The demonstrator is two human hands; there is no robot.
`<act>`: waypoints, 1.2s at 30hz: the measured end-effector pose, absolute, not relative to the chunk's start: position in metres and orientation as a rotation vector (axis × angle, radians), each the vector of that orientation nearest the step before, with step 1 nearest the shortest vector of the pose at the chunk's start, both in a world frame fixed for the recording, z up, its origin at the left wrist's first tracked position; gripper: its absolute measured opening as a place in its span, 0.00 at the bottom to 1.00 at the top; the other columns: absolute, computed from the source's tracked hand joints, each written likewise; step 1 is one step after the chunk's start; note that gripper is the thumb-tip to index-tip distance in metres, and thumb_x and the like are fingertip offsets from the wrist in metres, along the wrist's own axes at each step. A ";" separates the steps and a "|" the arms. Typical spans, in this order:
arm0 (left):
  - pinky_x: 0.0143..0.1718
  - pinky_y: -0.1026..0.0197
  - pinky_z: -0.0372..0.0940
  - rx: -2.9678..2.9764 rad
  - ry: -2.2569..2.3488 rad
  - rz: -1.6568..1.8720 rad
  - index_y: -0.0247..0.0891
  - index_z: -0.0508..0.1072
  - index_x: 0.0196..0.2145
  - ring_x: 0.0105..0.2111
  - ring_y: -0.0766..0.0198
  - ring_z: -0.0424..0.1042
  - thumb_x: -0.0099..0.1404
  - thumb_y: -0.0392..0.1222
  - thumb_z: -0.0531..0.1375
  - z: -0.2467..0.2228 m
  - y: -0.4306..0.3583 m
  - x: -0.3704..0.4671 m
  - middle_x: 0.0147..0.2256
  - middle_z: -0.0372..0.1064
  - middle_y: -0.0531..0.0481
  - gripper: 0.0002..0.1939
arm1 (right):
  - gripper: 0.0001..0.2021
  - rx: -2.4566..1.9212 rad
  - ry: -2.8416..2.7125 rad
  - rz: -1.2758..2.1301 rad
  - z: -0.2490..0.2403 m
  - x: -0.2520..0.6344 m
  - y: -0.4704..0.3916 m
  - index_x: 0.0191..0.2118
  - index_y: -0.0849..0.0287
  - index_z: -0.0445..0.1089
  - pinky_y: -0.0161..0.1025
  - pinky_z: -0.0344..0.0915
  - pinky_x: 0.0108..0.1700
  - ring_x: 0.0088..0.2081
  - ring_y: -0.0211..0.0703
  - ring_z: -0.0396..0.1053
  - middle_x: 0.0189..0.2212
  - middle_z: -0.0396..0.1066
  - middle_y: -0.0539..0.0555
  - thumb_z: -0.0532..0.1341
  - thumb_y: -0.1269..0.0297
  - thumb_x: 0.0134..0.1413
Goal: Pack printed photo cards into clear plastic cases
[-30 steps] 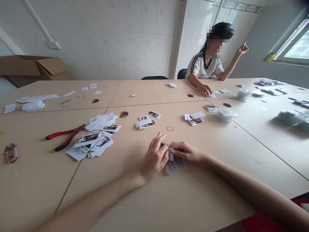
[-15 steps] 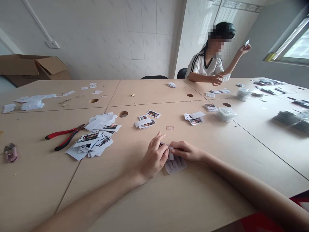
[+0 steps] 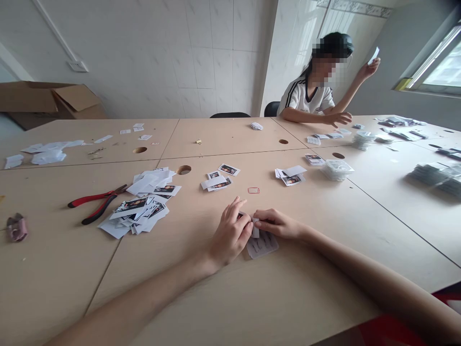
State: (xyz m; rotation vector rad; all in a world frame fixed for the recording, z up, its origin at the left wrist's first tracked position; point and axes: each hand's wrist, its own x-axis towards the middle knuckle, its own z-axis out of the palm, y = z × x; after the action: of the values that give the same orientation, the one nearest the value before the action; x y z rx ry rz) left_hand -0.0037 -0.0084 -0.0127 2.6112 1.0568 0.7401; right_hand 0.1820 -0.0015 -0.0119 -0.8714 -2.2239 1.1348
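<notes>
Open nearby, hemmed in farther out.
Free across the worktop (image 3: 201,307) between the forearms (image 3: 158,286), and from the left hand (image 3: 231,234) out to the card pile (image 3: 140,211), with pliers (image 3: 108,196) just beyond. Blocked ahead by two small card heaps (image 3: 216,182), passable between over a flat red-edged tag (image 3: 253,190); farther right, by clear plastic cases (image 3: 337,170).

On the table (image 3: 223,312), the card pile (image 3: 140,211) lies between pliers (image 3: 114,193) (left) and tray (image 3: 263,246).

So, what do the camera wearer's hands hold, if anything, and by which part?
The left hand and right hand hold a small card between them, seemingly by its opposite sides; exact contact is hidden.
</notes>
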 end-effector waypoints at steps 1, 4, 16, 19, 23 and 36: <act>0.55 0.50 0.52 2.608 1.063 0.749 0.36 0.65 0.29 0.58 0.55 0.44 0.63 0.39 0.46 -0.013 -0.009 -0.004 0.55 0.50 0.43 0.11 | 0.14 -0.879 -2.221 1.118 -0.012 0.182 -0.002 0.28 0.63 0.60 0.32 0.56 0.30 0.27 0.33 0.56 0.25 0.59 0.49 0.48 0.58 0.57; 0.54 0.50 0.54 2.598 1.087 0.800 0.37 0.65 0.31 0.57 0.56 0.49 0.63 0.39 0.47 -0.015 -0.009 -0.003 0.53 0.52 0.43 0.09 | 0.13 -0.892 -2.207 1.056 -0.012 0.181 -0.003 0.28 0.63 0.60 0.31 0.55 0.30 0.27 0.33 0.55 0.24 0.58 0.49 0.48 0.59 0.57; 0.54 0.50 0.54 2.617 1.071 0.780 0.37 0.65 0.30 0.56 0.56 0.51 0.63 0.38 0.46 -0.017 -0.007 -0.003 0.52 0.54 0.44 0.10 | 0.12 -0.881 -2.232 1.099 -0.008 0.183 -0.002 0.31 0.63 0.61 0.33 0.58 0.34 0.30 0.35 0.58 0.28 0.61 0.51 0.48 0.60 0.57; 0.54 0.50 0.54 2.637 1.070 0.766 0.37 0.66 0.30 0.56 0.56 0.51 0.63 0.38 0.46 -0.017 -0.007 -0.003 0.52 0.54 0.44 0.10 | 0.11 -0.858 -2.238 1.087 -0.009 0.184 -0.001 0.32 0.63 0.62 0.34 0.58 0.36 0.31 0.35 0.59 0.29 0.63 0.52 0.48 0.61 0.57; 0.54 0.50 0.54 2.657 1.078 0.748 0.36 0.66 0.30 0.56 0.57 0.50 0.63 0.38 0.46 -0.018 -0.007 -0.003 0.52 0.54 0.44 0.10 | 0.11 -0.835 -2.244 1.096 -0.011 0.184 0.001 0.32 0.63 0.62 0.34 0.58 0.36 0.32 0.35 0.59 0.29 0.63 0.52 0.48 0.62 0.58; 0.54 0.51 0.54 2.659 1.083 0.743 0.37 0.66 0.31 0.55 0.58 0.51 0.63 0.37 0.45 -0.019 -0.007 -0.003 0.52 0.54 0.44 0.11 | 0.12 -0.822 -2.258 1.103 -0.007 0.183 0.000 0.30 0.63 0.61 0.33 0.58 0.34 0.31 0.35 0.58 0.28 0.61 0.51 0.48 0.62 0.58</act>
State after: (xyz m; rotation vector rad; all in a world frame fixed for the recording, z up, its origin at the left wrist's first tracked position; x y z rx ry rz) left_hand -0.0026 -0.0066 -0.0187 2.6587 1.0829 0.7430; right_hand 0.1828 0.0003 -0.0074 -0.8217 -2.2581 1.1035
